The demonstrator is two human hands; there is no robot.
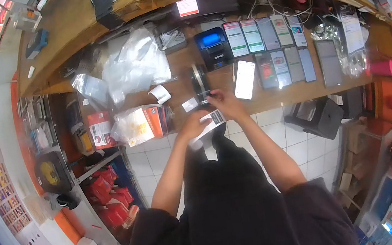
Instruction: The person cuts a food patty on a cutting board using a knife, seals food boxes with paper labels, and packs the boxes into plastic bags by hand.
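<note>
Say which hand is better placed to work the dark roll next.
Probably the right hand: it is at the dark roll, while the left hand, farther off, holds a printed paper.

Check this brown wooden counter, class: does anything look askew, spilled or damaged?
The white-screened rectangular phone beside the right hand lies slanted, apart from the straighter rows of rectangular phones. Crumpled clear plastic bags lie heaped untidily on the brown wooden counter's left. No spill or damage is visible.
</note>
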